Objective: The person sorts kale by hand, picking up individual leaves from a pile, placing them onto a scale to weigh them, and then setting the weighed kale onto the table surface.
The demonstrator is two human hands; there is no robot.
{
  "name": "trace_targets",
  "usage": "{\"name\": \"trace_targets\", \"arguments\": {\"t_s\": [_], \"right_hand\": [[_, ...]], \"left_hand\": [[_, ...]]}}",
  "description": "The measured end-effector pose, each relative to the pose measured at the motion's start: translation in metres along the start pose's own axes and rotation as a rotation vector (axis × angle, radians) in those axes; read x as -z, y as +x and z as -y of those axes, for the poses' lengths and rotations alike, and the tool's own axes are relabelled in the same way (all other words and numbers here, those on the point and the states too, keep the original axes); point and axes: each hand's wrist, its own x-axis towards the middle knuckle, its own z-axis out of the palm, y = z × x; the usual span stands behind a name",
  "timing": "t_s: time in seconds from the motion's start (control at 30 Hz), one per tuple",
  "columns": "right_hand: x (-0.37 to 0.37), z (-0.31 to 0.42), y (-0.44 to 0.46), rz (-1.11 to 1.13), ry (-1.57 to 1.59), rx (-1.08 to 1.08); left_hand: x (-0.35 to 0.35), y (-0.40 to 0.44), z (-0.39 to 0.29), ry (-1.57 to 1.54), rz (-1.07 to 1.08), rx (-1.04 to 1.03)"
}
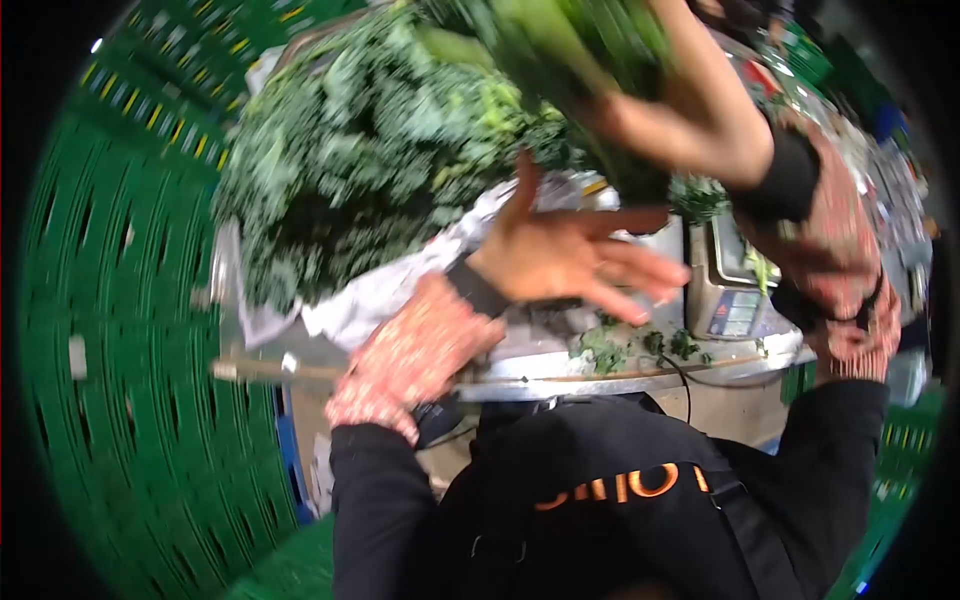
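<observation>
A bunch of kale (575,45), stems showing and smeared by motion, is held up at the top of the view by my right hand (680,130). The fingers of that hand are partly hidden behind the leaves. My left hand (570,255) is open below it, fingers spread and thumb up, holding nothing. A large heap of curly kale (350,150) lies to the left on the table, over white plastic sheeting (385,280). Right of my left hand stands a weighing scale (735,310) with some leaf pieces on it.
Stacked green crates (120,290) form a wall on the left. Kale scraps (602,350) lie near the table's front edge (560,385). A black cable (683,380) hangs over that edge by the scale. Blurred items (890,190) cover the far right.
</observation>
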Motion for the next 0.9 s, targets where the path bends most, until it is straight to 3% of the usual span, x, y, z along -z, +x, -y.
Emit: {"name": "trace_targets", "arguments": {"t_s": [0.07,0.13,0.27,0.43,0.47,0.53,0.57,0.63,0.67,0.7,0.73,0.77,0.8,0.83,0.87,0.9], "right_hand": [[-0.010,0.025,-0.028,0.113,-0.289,0.245],[-0.015,0.030,-0.071,0.241,-0.317,0.258],[-0.020,0.016,-0.160,0.236,-0.372,0.252],[-0.022,0.015,-0.256,0.340,-0.155,-0.054],[-0.022,0.015,-0.278,0.286,-0.071,-0.087],[-0.023,0.023,-0.314,0.138,0.000,-0.206],[-0.022,0.029,-0.325,0.059,-0.013,-0.349],[-0.036,0.027,-0.359,-0.205,0.476,-0.778],[-0.037,0.023,-0.361,-0.299,0.719,-0.938],[-0.027,0.021,-0.363,-0.255,1.095,-1.307],[-0.026,0.017,-0.367,-0.256,1.446,-1.327],[-0.030,0.019,-0.369,-0.259,1.374,-1.346],[-0.032,0.022,-0.370,-0.261,1.302,-1.363],[-0.029,0.019,-0.373,-0.084,1.174,-1.330],[-0.033,0.024,-0.368,-0.239,1.054,-1.150],[-0.033,0.021,-0.369,-0.209,0.988,-1.197]], "left_hand": [[-0.007,0.003,0.012,-0.099,-0.141,-0.070],[-0.001,0.003,0.024,-0.039,-0.259,-0.153],[0.028,0.014,0.059,0.041,-0.471,-0.290],[0.099,0.009,0.109,0.059,-0.759,-0.430],[0.092,0.010,0.115,0.000,-0.634,-0.489],[0.098,0.018,0.130,-0.028,-0.823,-0.475],[0.098,0.023,0.141,0.071,-0.962,-0.498],[0.091,0.034,0.161,0.263,-1.204,-0.512],[0.090,0.038,0.167,0.251,-1.209,-0.477],[0.089,0.044,0.174,0.267,-1.223,-0.468],[0.085,0.053,0.181,0.282,-1.239,-0.459],[0.081,0.062,0.187,0.282,-1.234,-0.437],[0.078,0.070,0.191,0.331,-1.364,-0.447],[0.076,0.075,0.196,0.383,-1.493,-0.459],[0.076,0.077,0.202,0.386,-1.488,-0.442],[0.076,0.078,0.205,0.453,-1.480,-0.464]]}}
